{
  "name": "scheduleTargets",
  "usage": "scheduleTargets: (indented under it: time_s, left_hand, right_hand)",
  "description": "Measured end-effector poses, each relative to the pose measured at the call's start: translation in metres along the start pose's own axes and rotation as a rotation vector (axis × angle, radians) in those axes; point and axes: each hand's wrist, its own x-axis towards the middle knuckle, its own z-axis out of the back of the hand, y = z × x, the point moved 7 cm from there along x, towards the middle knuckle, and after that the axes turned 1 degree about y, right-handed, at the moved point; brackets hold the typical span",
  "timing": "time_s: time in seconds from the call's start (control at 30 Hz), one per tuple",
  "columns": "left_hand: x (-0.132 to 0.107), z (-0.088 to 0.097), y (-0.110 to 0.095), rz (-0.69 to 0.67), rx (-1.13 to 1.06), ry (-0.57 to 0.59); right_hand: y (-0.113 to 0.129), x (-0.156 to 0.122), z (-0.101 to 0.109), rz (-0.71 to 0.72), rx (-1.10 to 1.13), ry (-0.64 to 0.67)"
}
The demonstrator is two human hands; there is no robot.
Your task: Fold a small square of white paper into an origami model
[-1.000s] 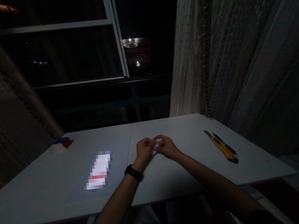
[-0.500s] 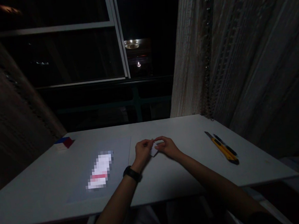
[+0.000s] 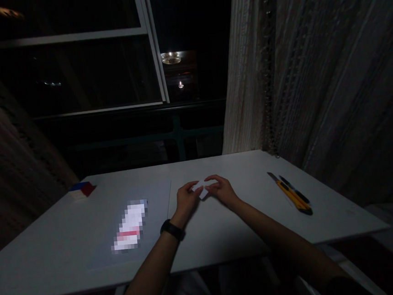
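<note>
A small piece of white paper is held between both hands over the middle of the white table. My left hand grips its left side with thumb and fingers; a dark band circles that wrist. On the opposite side my right hand pinches the paper, its index finger arched over the top and the thumb near the other thumb. The paper looks folded, but dim light hides its creases.
Left of my hands, a lit, pixelated phone lies on a pale sheet. A coloured puzzle cube sits at the far left. To the right are a yellow utility knife, its blade showing, and a dark pen. Curtains hang behind.
Both hands have shifted their grip on the paper. The thumbs now meet near its middle, and more of the paper's face shows between the hands. The camera view has shifted slightly.
</note>
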Motion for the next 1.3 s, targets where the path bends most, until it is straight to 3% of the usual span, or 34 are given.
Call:
scheduleTargets:
  time_s: [0.27,0.67,0.93,1.07,1.3]
  left_hand:
    - [0.0,0.004,0.006,0.103,-0.275,-0.038]
    - [0.002,0.0,0.014,0.16,-0.409,0.032]
    - [-0.001,0.0,0.002,0.096,-0.334,0.034]
    - [-0.006,0.0,-0.008,0.096,-0.193,0.011]
    - [-0.008,-0.003,-0.009,0.105,-0.212,0.033]
  right_hand:
    - [0.003,0.006,0.003,0.058,-0.003,0.032]
    - [-0.012,0.005,0.006,-0.121,0.135,-0.002]
    - [-0.02,0.004,0.001,-0.192,0.188,0.036]
    - [-0.018,0.003,0.001,-0.2,0.214,0.022]
    - [-0.014,0.004,0.004,-0.192,0.152,0.0]
